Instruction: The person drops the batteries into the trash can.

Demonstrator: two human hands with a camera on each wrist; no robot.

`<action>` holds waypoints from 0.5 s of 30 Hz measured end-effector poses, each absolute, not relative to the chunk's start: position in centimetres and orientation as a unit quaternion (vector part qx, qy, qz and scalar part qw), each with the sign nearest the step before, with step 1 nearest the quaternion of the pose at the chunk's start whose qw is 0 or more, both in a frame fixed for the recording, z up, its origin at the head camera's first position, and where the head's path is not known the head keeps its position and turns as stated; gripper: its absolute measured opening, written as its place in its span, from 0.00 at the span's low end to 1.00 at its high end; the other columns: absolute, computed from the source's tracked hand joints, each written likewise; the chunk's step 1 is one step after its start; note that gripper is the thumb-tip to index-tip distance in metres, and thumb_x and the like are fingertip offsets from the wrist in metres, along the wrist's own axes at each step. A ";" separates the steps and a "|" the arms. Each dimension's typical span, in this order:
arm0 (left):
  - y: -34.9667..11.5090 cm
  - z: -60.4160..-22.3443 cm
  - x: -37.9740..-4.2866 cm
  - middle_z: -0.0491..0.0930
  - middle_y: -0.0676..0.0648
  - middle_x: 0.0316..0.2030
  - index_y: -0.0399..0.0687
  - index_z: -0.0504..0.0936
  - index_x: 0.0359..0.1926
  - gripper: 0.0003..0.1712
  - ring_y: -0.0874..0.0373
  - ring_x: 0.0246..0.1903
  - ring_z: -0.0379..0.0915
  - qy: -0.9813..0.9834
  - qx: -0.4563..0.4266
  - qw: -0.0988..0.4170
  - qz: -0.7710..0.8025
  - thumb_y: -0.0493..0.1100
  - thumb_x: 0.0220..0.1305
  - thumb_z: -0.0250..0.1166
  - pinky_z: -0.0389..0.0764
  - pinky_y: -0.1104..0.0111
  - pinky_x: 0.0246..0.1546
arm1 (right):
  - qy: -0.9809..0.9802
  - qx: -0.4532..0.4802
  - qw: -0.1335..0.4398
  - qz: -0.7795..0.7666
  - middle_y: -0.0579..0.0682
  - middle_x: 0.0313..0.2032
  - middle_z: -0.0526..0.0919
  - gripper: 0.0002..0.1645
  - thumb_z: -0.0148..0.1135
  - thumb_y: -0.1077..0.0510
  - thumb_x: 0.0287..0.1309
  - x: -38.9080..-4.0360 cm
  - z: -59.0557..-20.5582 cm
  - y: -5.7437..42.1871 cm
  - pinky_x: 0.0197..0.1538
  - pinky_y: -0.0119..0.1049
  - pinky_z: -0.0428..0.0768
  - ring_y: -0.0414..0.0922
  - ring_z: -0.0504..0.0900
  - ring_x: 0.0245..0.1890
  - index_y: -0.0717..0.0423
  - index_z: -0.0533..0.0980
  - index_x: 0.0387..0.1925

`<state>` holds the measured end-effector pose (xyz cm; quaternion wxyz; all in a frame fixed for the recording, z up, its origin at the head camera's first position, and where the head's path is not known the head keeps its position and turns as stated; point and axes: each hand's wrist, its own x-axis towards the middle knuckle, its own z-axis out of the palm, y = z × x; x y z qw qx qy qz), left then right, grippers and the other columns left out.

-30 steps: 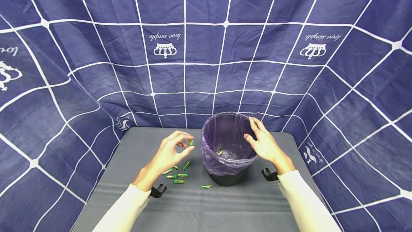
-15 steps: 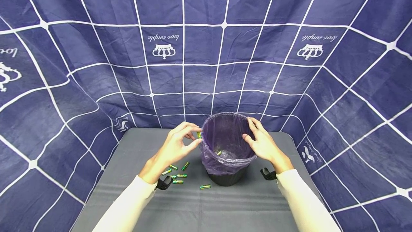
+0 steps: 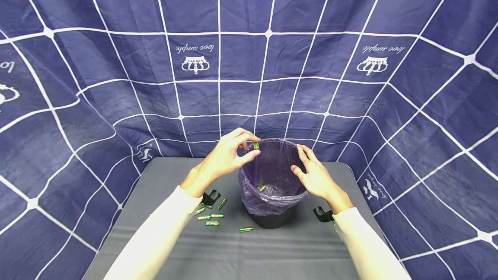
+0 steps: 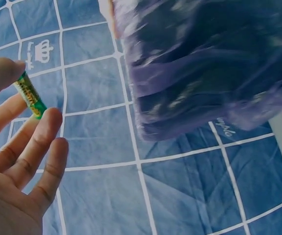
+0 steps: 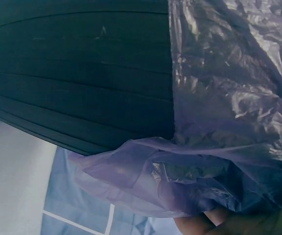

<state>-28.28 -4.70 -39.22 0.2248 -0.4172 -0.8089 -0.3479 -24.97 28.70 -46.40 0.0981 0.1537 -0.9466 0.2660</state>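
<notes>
Left hand (image 3: 223,154): pinching battery (image 3: 256,145) end to end between thumb and fingertip, a light hold probably suited to so small a thing.
Battery: right at the left hand's fingertips, in head view over the bin's left edge; height hard to tell.
Right hand (image 3: 317,176): resting at the rim with fingers loosely extended, probably for steadying.
Bin (image 3: 270,221): between both hands, lined with bag (image 3: 253,193), mouth turned up.
Loose batteries (image 3: 212,224): on bench (image 3: 280,254), bodyward of left hand.
Change: left hand and battery farther right and forward than half a second ago; right hand much as then.
</notes>
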 end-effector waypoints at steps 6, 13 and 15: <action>-3.0 -37.3 -30.0 0.91 0.46 0.53 0.48 0.94 0.60 0.18 0.52 0.40 0.88 -0.823 -0.420 0.203 -0.323 0.45 0.75 0.82 0.87 0.61 0.42 | -0.947 0.153 0.097 0.266 0.64 0.91 0.59 0.47 0.60 0.50 0.87 -25.0 -46.2 28.4 0.86 0.72 0.70 0.71 0.69 0.87 0.66 0.57 0.92; -1.4 -36.2 -31.0 0.91 0.47 0.56 0.49 0.94 0.63 0.19 0.52 0.43 0.88 -0.837 -0.414 0.178 -0.309 0.49 0.77 0.81 0.86 0.63 0.43 | -0.947 0.147 0.090 0.272 0.63 0.92 0.59 0.46 0.61 0.51 0.87 -24.7 -46.3 28.2 0.85 0.73 0.71 0.72 0.70 0.87 0.67 0.57 0.92; -1.1 -36.1 -31.2 0.90 0.47 0.57 0.50 0.93 0.64 0.19 0.51 0.45 0.88 -0.841 -0.411 0.171 -0.306 0.50 0.78 0.79 0.87 0.62 0.44 | -0.947 0.147 0.096 0.269 0.63 0.91 0.59 0.46 0.61 0.51 0.86 -24.7 -46.3 28.2 0.84 0.74 0.72 0.72 0.71 0.86 0.67 0.58 0.92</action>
